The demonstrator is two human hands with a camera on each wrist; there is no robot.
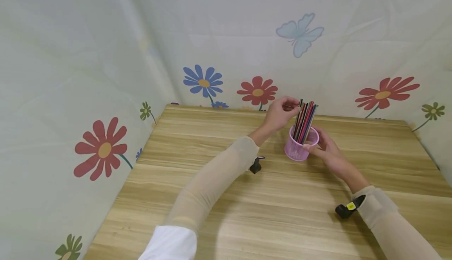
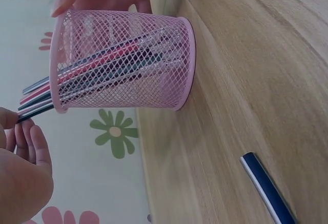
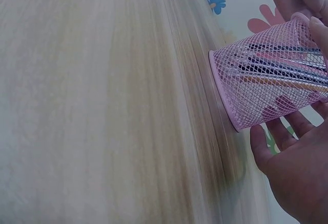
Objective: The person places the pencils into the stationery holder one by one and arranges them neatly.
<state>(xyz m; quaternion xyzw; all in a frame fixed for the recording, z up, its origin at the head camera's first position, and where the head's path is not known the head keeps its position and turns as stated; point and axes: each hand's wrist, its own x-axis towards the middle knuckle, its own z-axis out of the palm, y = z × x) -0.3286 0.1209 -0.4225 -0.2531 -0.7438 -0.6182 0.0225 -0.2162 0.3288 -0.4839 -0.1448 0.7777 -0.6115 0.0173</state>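
A pink mesh pen holder [image 1: 296, 152] stands upright on the wooden table, with several pencils [image 1: 305, 122] leaning in it, their ends above the rim. My right hand [image 1: 332, 156] grips the holder from the right, its thumb near the rim and fingers round the far side. At the pencils' upper ends, my left hand [image 1: 279, 115] pinches a dark pencil [image 2: 36, 112] between thumb and fingertips; its lower part is inside the mesh. On the table below the left wrist lies a loose dark blue pencil [image 2: 266, 188] with a silver stripe, mostly hidden in the head view.
Wood-grain tabletop [image 1: 275, 213] spreads in front of the holder. Pale curtains [image 1: 226, 24] printed with flowers and a butterfly hang behind the table and at its sides. Small black cameras [image 1: 344, 211] are strapped to both wrists over beige sleeves.
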